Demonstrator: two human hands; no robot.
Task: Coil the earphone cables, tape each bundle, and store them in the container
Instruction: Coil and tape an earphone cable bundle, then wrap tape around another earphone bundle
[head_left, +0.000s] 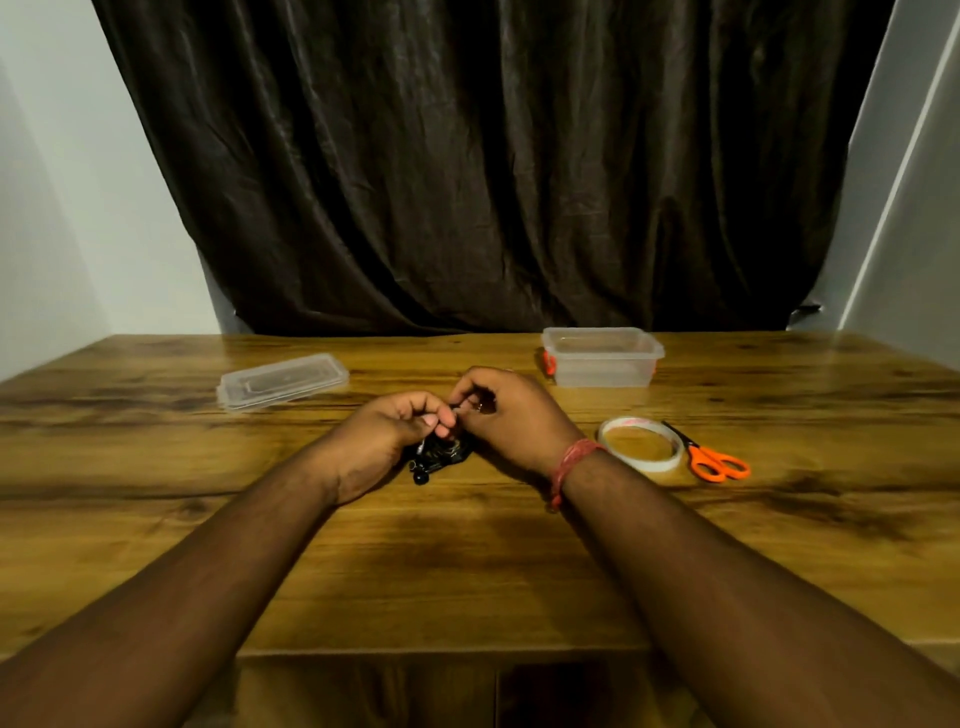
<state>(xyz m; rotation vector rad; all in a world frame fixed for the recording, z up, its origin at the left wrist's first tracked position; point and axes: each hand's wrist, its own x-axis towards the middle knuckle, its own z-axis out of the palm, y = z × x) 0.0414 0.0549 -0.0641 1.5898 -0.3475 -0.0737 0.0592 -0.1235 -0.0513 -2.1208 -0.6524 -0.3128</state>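
Hands meet over the middle of the desk (467, 545), a wooden top with dark grain. The left hand (387, 441) lies with its fingers curled round a black earphone bundle (439, 457), which rests on the desk under the two hands; one earbud pokes out at the near side of the bundle. The right hand (511, 415) has its thumb and fingers pinched together on a thin bit of the cable right at the left hand's fingertips; just which part of the cable it is cannot be told, as it is small and blurred. A red thread band (571, 460) sits on the right wrist.

Toward the far edge of the desk, right of centre, stands the clear plastic container (602, 358), open, with orange clips at its ends. Its lid (283, 382) lies flat toward the far left, well apart from it. Just beside the right wrist, on the right half of the desk, a roll of clear tape (640, 446) lies flat, and orange-handled scissors (711, 460) lie touching or nearly touching the roll's right side, blades pointing to the far edge. A dark curtain (493, 166) hangs behind the desk.
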